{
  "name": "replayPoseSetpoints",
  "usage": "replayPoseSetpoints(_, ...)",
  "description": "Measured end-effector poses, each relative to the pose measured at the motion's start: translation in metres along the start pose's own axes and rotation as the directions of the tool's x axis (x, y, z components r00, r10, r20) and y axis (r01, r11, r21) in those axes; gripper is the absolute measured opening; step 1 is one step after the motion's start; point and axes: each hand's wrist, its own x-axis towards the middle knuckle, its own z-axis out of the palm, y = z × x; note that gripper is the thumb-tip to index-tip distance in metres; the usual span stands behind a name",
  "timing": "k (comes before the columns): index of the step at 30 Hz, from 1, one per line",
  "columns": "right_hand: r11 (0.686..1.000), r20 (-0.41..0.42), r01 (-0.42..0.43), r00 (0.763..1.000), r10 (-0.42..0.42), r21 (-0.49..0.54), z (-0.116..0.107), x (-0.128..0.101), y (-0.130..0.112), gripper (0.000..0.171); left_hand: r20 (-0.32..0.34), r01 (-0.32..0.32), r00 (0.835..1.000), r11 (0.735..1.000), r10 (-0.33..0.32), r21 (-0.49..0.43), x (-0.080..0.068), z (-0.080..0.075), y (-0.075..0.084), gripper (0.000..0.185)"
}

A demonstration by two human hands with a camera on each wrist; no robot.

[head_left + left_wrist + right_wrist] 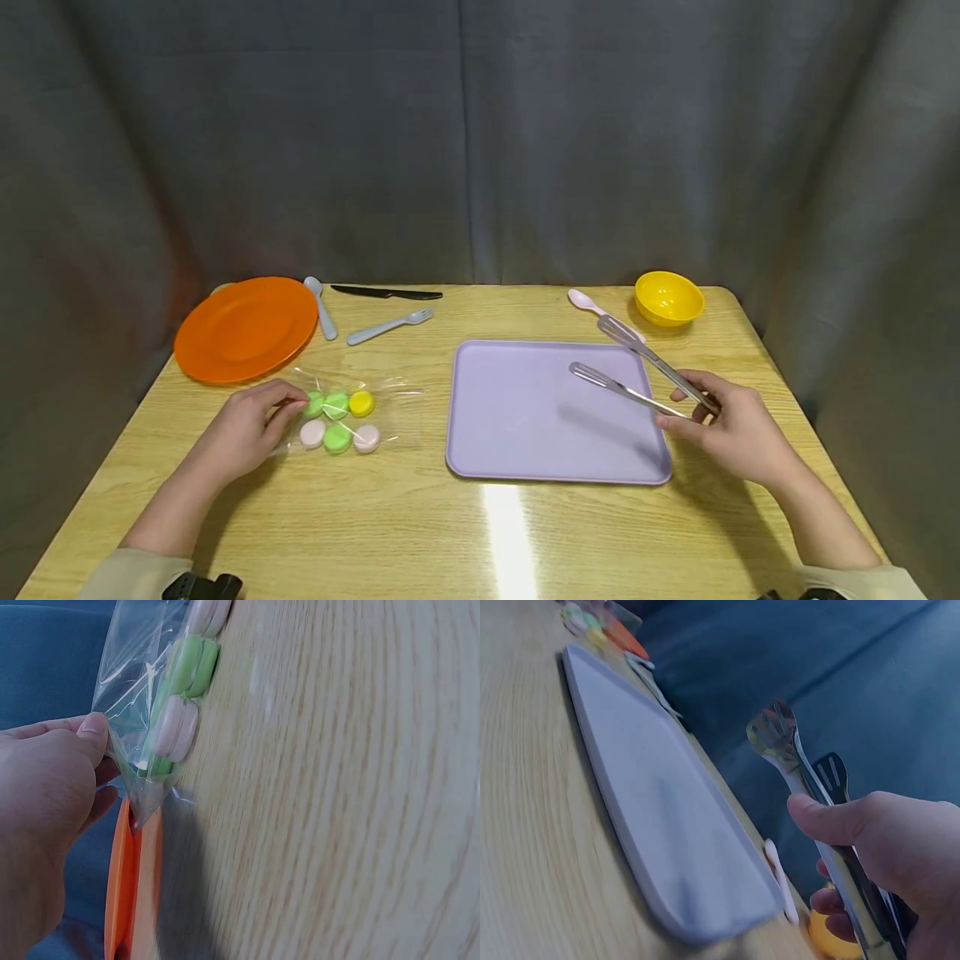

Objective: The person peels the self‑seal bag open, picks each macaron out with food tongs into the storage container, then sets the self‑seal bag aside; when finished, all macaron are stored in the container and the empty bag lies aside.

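Observation:
My left hand (251,421) pinches the left edge of a clear plastic bag (401,417) between thumb and fingers. Inside the bag lie several macarons in green, pink and yellow, such as a yellow one (362,404); the left wrist view shows a pink one (176,727) close by the pinched corner. Metal tongs (651,357) are gripped in my right hand (723,425), their two slotted arms spread apart above the right side of a lilac tray (510,408). In the right wrist view the thumb lies along one arm of the tongs (810,780).
An orange plate (243,329) lies at the back left, with a grey spoon (322,312), a black knife (386,292) and a grey fork (390,326) beside it. At the back right are a yellow bowl (669,300) and a pink spoon (585,301). Dark curtains (465,150) surround the table.

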Motion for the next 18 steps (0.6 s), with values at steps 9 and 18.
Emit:
replayPoseSetpoints(9, 0.995, 0.149, 0.098, 0.984, -0.099, 0.015, 0.029, 0.03, -0.033, 0.043, 0.02, 0.022, 1.0, 1.0, -0.022, -0.007, -0.001, -0.003, 0.002, 0.012)
replayPoseSetpoints(18, 0.956, 0.245, 0.272, 0.94, -0.239, -0.11, 0.07, 0.055, -0.069, 0.026, 0.054, 0.065, 0.996, 0.998, -0.064, -0.021, 0.001, -0.004, 0.004, 0.008)
